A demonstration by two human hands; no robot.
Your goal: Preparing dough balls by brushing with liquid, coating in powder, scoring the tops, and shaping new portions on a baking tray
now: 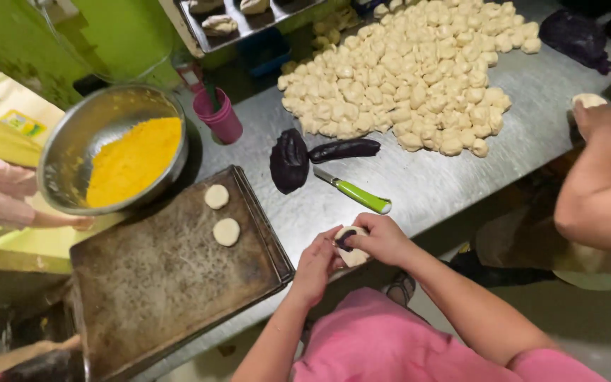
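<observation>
Fingers of both hands, left (316, 263) and right (383, 239), close around one dough piece (353, 255) with dark filling, held just off the table's (461, 170) near edge. Beside them the tray (157, 283) holds two flat rounds (216, 197), most of it bare. Two purple lumps (289, 160) and one knife (355, 192) lie between hands and dough pile (404, 71). One bowl (111, 148) sits left.

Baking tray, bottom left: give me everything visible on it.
The tray is a dark, rectangular metal sheet with a raised rim, its surface worn and dusted with pale flour or residue. It lies flat on the steel table, set at an angle, its near corner past the table edge. Two flat round dough discs sit apart near its far right corner. A steel bowl of yellow powder overlaps its far left corner. No hand touches it.
</observation>
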